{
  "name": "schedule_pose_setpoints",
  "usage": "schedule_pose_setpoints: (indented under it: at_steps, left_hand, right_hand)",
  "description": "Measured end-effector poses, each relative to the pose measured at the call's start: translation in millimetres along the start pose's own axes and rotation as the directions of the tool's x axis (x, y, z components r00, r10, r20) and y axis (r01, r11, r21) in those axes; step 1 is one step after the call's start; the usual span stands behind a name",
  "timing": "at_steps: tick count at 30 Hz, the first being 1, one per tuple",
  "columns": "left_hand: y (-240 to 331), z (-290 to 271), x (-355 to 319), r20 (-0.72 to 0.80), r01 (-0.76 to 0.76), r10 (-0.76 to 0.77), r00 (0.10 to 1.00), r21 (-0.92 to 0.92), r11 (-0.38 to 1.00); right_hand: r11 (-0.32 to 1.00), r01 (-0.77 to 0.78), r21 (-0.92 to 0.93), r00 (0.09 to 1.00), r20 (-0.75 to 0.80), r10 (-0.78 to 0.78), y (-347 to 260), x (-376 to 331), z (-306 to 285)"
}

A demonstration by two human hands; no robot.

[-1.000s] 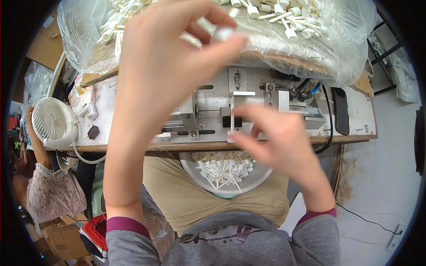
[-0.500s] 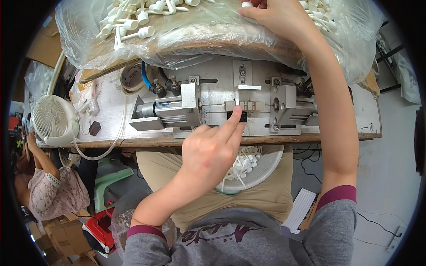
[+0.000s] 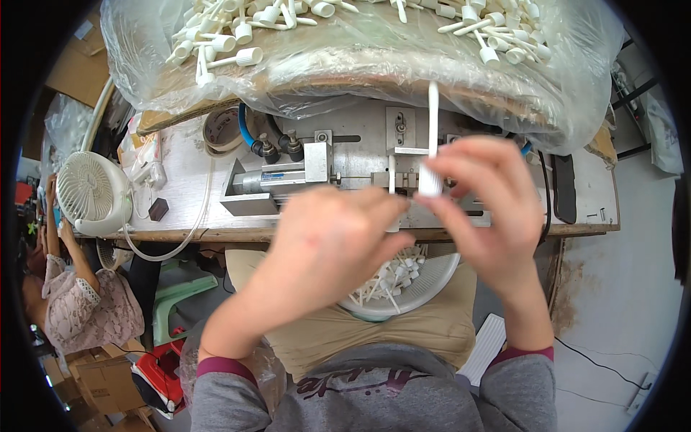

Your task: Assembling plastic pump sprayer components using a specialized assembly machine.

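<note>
One white capped stick, cap in right grip

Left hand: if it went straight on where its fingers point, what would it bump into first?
Probably the right hand, by the white capped stick it pinches. Depth is unclear in this view, so the left hand might slip over or under it.

I've brought the right hand down from the heap — it now pinches a white capped stick, cap lowermost — while the left hand has dropped its outstretched index finger lower, nearer the bench edge, and blurred.
</note>
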State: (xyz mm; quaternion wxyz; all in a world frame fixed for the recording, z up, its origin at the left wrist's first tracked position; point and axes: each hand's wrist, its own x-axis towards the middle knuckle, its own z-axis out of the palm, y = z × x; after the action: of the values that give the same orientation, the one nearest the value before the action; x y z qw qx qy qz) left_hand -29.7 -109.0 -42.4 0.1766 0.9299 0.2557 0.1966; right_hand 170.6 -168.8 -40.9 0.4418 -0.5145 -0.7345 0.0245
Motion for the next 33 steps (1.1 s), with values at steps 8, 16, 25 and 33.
schedule_pose_setpoints:
  at_steps: [8,16,25,33]
  left_hand:
    - [-48.5,-76.1,79.5,-0.567,0.244,-0.027,0.823,0.311,0.918]
    - [-111.5,-81.7,146.3,-0.664,0.41,-0.096,0.742,0.335,0.849]
    - [-64.9,-107.5,129.8,-0.626,0.183,-0.246,0.74,-0.164,0.969]
    - [-47.3,-113.9,36.3,-0.736,-0.138,-0.041,0.676,-0.181,0.974]
  right_hand:
    - [0.967,0.031,-0.252,0.982,0.187,0.017,-9.1,-56.8,30.9]
    - [0.928,0.133,-0.348,0.97,0.238,-0.05,-3.2,-43.1,42.3]
    - [0.954,0.057,-0.295,0.948,0.314,0.041,-11.3,-35.9,29.7]
    - [0.999,-0.008,-0.04,0.999,-0.038,0.006,2.3,107.8,23.3]
